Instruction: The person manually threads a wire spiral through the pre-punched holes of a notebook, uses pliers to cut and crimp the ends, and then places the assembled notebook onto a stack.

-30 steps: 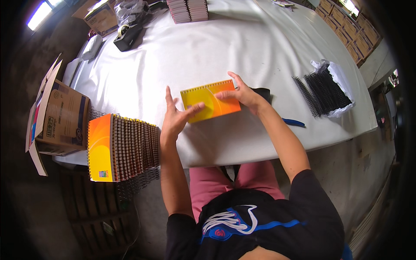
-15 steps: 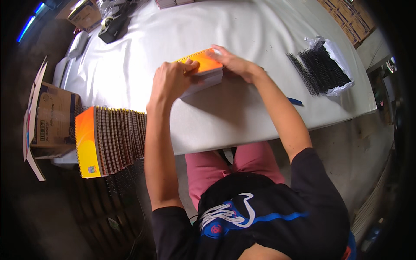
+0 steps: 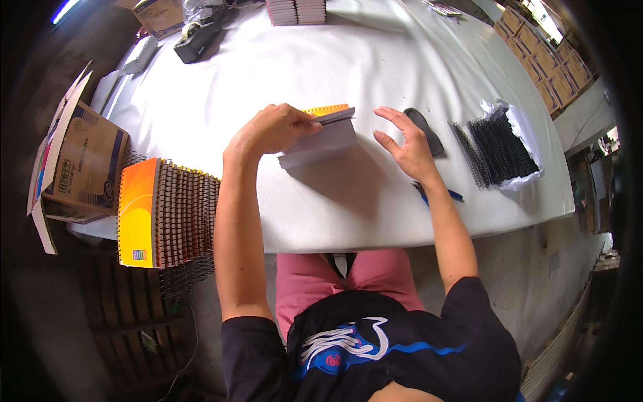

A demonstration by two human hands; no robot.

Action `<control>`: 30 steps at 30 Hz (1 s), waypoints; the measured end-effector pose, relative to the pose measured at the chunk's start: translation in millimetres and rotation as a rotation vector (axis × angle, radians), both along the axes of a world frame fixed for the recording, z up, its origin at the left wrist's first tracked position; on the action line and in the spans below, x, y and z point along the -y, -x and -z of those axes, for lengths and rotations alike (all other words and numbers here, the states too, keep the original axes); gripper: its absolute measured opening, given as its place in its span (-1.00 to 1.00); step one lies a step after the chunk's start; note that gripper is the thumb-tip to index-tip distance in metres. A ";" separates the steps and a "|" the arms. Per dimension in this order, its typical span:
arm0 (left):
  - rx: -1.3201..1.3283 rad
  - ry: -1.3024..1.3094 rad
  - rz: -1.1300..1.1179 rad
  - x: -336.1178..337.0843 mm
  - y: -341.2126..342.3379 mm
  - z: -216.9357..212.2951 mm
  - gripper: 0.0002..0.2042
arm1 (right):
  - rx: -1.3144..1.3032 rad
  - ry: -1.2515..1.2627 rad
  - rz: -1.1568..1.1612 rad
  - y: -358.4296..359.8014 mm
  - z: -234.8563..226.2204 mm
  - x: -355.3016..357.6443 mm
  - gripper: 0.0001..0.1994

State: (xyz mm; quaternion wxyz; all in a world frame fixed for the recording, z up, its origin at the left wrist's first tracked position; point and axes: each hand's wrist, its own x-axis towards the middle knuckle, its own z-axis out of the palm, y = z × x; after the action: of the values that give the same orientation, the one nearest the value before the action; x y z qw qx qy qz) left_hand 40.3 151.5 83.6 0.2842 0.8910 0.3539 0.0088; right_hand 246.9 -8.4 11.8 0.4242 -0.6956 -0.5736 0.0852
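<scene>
My left hand (image 3: pixel 284 126) has its fingers closed on a punched orange-covered booklet (image 3: pixel 328 109), tilted up at its near edge. Beneath it lies a thick block of white paper (image 3: pixel 321 144) on the table, its near side in shadow. My right hand (image 3: pixel 404 139) hovers to the right of the block, empty, with thumb and fingers apart. Close to that hand lie a black elongated object (image 3: pixel 425 132) and blue-handled pliers (image 3: pixel 454 195), partly hidden by my right wrist.
Black binding coils (image 3: pixel 499 151) lie in white wrapping at the right. Spiral-bound notebooks (image 3: pixel 181 214) stand in a row at the left edge, beside an open cardboard box (image 3: pixel 87 161). Farther back are a tape dispenser (image 3: pixel 197 41) and a notebook stack (image 3: pixel 296 12).
My right hand has left the orange cover and moved right and down, opening. My left hand has tilted the orange-covered booklet up. The view has shifted, showing more of the table's far side.
</scene>
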 end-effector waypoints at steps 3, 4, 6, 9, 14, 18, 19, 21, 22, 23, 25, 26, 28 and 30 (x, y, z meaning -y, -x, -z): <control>-0.039 0.011 0.015 -0.8 -2.5 -2.9 -0.67 | -0.346 -0.102 -0.025 22.1 -13.1 -15.5 -0.67; -0.042 0.009 0.013 -0.2 -4.0 -3.5 -0.67 | -0.352 -0.062 -0.001 26.1 -16.8 -19.6 -0.67; -0.031 -0.011 0.019 0.6 -3.3 -3.8 -0.67 | -0.358 -0.010 0.032 27.9 -16.5 -25.2 -0.69; -0.019 -0.045 0.041 2.3 -2.7 -5.1 -0.69 | -0.318 0.027 0.045 32.5 -12.7 -22.8 -0.70; -0.009 -0.013 0.031 2.4 -4.1 -4.2 -0.69 | -0.362 0.062 0.007 35.6 -11.0 -17.7 -0.68; 0.034 -0.057 0.013 3.3 -3.4 -0.6 -0.73 | -0.461 0.073 0.019 36.6 -12.4 -16.5 -0.65; 0.098 -0.095 0.030 0.7 -1.8 5.5 -0.73 | -0.491 0.067 0.023 37.0 -13.3 -16.1 -0.63; 0.215 -0.167 0.026 -2.0 -2.0 10.4 -0.75 | -0.654 0.179 -0.029 27.1 -22.4 -19.8 -0.57; 0.270 -0.195 -0.001 -0.4 -1.2 14.2 -0.75 | -0.734 0.235 -0.055 21.5 -28.3 -23.0 -0.54; 0.320 -0.225 -0.023 0.1 -1.6 18.4 -0.76 | -0.738 0.205 -0.024 19.9 -34.2 -28.6 -0.49; 0.398 -0.300 -0.024 -0.9 1.8 29.8 -0.76 | -0.753 0.143 0.028 25.1 -46.9 -45.7 -0.38; 0.410 -0.323 -0.024 -0.2 2.2 31.6 -0.76 | -0.694 0.218 0.054 23.7 -51.8 -55.2 -0.21; 0.372 -0.329 -0.034 1.3 3.9 35.0 -0.73 | -0.666 0.316 0.068 22.9 -58.2 -61.7 -0.13; 0.441 -0.243 0.023 10.5 8.3 31.7 -0.68 | -0.744 0.377 -0.010 10.4 -58.8 -69.3 0.03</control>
State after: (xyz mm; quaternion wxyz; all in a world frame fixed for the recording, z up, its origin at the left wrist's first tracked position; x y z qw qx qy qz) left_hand 32.0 141.0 52.0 0.2453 0.8992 0.2695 0.2421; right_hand 236.4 60.9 70.6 0.4673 -0.6801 -0.3588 0.4364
